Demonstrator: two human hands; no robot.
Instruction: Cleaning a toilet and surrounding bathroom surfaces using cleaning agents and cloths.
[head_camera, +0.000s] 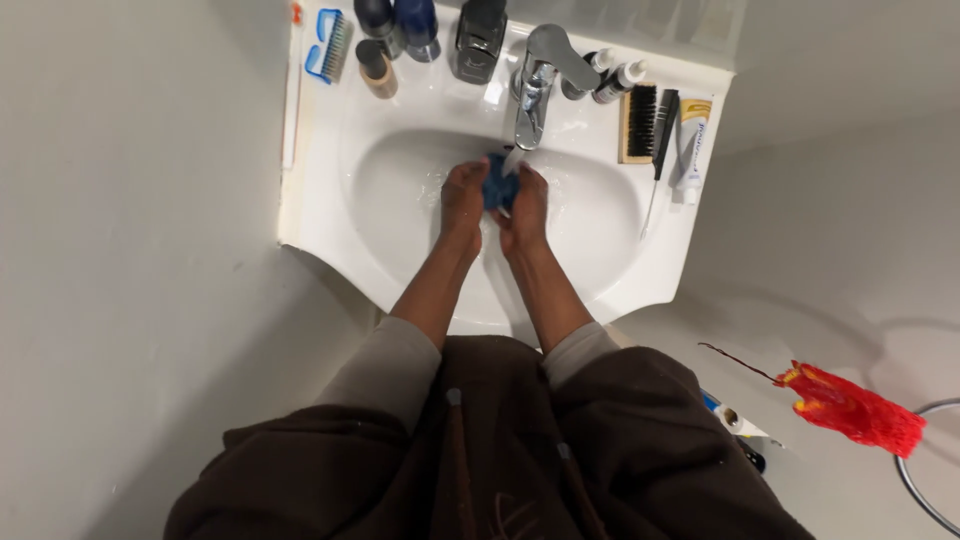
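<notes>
1. We see the left hand and the right hand close together in the middle of the basin, both with fingers curled around a small blue cloth that sits pressed between them.
2. The cloth is just under the spout of the chrome faucet, and a thin stream of water falls on it.
3. Both forearms are bare and reach forward from the body; they start apart at the elbows and come nearer at the wrists, so they make a narrow V shape. The light sleeves are pushed up near the elbows, and below them we see a dark brown garment.
4. The hands are over the bowl of the white sink; whether they touch its bottom, we cannot tell.
5. On the sink's back edge, left of the faucet, stand several dark bottles and a blue brush lies near the corner.
6. Right of the faucet lie a wooden brush with black bristles, a black comb and a white tube, side by side.
7. On the floor at the right lies a red duster, well apart from the sink.
</notes>
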